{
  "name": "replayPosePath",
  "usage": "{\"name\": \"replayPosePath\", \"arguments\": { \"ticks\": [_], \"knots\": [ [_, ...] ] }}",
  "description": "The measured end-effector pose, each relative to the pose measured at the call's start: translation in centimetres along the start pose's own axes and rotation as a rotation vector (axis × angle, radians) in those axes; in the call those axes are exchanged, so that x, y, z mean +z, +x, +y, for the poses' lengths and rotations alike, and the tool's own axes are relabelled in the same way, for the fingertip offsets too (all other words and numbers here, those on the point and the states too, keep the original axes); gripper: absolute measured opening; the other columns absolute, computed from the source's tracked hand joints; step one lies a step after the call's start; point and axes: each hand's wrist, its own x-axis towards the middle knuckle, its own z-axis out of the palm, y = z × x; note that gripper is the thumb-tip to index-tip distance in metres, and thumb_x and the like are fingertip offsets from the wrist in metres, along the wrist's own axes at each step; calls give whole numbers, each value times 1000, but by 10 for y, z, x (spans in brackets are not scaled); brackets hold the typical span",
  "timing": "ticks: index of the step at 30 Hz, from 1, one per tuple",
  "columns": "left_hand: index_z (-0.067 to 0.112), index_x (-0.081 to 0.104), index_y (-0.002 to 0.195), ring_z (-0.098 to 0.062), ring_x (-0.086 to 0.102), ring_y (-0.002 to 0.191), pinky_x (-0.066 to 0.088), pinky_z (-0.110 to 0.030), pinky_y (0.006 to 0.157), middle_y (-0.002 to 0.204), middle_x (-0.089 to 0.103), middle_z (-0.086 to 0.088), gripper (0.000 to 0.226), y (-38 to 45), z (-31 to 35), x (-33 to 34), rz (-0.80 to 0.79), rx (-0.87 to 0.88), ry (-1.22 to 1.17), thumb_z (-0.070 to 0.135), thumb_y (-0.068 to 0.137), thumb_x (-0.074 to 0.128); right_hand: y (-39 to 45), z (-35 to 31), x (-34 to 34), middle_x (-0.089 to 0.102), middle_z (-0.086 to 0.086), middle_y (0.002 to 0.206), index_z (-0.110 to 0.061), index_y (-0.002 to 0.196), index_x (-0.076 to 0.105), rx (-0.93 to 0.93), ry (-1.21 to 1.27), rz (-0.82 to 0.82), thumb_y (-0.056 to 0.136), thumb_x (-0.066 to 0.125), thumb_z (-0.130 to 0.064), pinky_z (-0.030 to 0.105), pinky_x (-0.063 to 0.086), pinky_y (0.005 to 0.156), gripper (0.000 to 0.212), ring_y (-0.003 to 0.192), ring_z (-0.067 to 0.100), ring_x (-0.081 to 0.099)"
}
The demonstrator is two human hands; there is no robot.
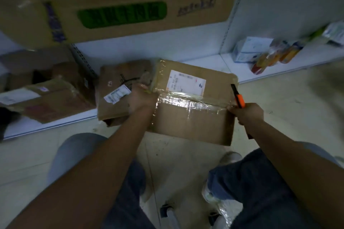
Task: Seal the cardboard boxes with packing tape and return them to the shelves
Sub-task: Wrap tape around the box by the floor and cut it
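A flat cardboard box (188, 122) with a white shipping label (186, 82) and a strip of clear packing tape (188, 104) across its seam is held between my hands above the floor, just in front of the low shelf. My left hand (141, 98) grips the box's left edge. My right hand (247, 112) is at the box's right edge and grips an orange and black utility knife (238, 97) that points up and away. The tape roll is not in sight.
The low white shelf (55, 122) holds two other cardboard boxes, one beside my left hand (115, 87) and one farther left (48, 98). A large carton with green print (119, 11) sits above. Small packets and bottles (268, 55) lie on the shelf to the right. My knees are below.
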Motion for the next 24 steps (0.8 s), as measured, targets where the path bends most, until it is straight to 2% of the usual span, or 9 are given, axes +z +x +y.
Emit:
{"name": "replayPosePath", "arguments": {
  "ticks": [4, 7, 10, 13, 15, 17, 19, 21, 24],
  "knots": [
    [19, 64, 87, -24, 65, 83, 54, -34, 78, 90, 67, -1, 22, 12, -12, -76, 140, 7, -51, 32, 76, 79, -26, -66, 30, 65, 13, 71, -14, 65, 58, -194, -10, -26, 81, 79, -40, 32, 48, 63, 37, 64, 26, 62],
    [18, 62, 85, -26, 67, 83, 55, -37, 78, 87, 68, -3, 27, 33, -38, -106, 218, -69, -40, 43, 81, 74, -28, -105, 67, 62, 10, 65, -17, 58, 53, -279, -46, -57, 81, 78, -41, 29, 43, 57, 42, 68, 28, 63],
    [22, 53, 71, -31, 68, 86, 58, -42, 83, 75, 61, -1, 29, 57, -59, -117, 258, -160, -111, 33, 79, 78, -19, -137, 104, 54, 4, 62, -17, 57, 49, -325, -93, -76, 84, 74, -47, 29, 37, 55, 48, 72, 28, 60],
    [18, 55, 77, -29, 63, 87, 53, -34, 80, 78, 60, -1, 25, 85, -69, -119, 236, -209, -90, 24, 81, 79, 4, -157, 137, 54, 4, 65, -18, 60, 49, -389, -140, -137, 87, 72, -43, 29, 39, 66, 43, 79, 29, 60],
    [13, 63, 100, -25, 63, 92, 49, -31, 77, 96, 65, -4, 30, 102, -74, -115, 192, -226, -47, 29, 80, 80, 18, -162, 155, 65, 9, 83, -15, 77, 62, -431, -200, -213, 86, 73, -37, 32, 47, 74, 26, 88, 30, 62],
    [14, 63, 112, -22, 62, 90, 45, -30, 73, 102, 65, -3, 46, 112, -78, -108, 150, -221, 30, 35, 76, 83, 30, -161, 167, 67, 16, 107, -8, 108, 67, -443, -280, -212, 85, 74, -36, 38, 51, 86, 36, 102, 34, 62],
    [14, 63, 111, -21, 58, 86, 43, -30, 71, 100, 64, -3, 50, 117, -80, -104, 131, -234, 91, 37, 73, 85, 34, -160, 172, 63, 19, 121, -4, 125, 57, -426, -363, -155, 88, 72, -32, 39, 48, 88, 49, 111, 37, 59],
    [16, 62, 110, -23, 59, 87, 46, -33, 73, 98, 63, -2, 48, 120, -77, -102, 145, -250, 133, 40, 74, 81, 35, -160, 173, 61, 19, 122, -7, 132, 50, -421, -403, -131, 91, 67, -28, 38, 44, 80, 49, 111, 38, 59],
    [18, 59, 115, -33, 65, 101, 54, -42, 84, 109, 68, -8, 39, 107, -55, -106, 292, -177, 247, 38, 82, 67, 29, -162, 175, 57, 18, 122, -18, 152, 28, -500, -480, -127, 98, 55, -23, 37, 40, 77, 60, 108, 38, 59]
  ]
}}
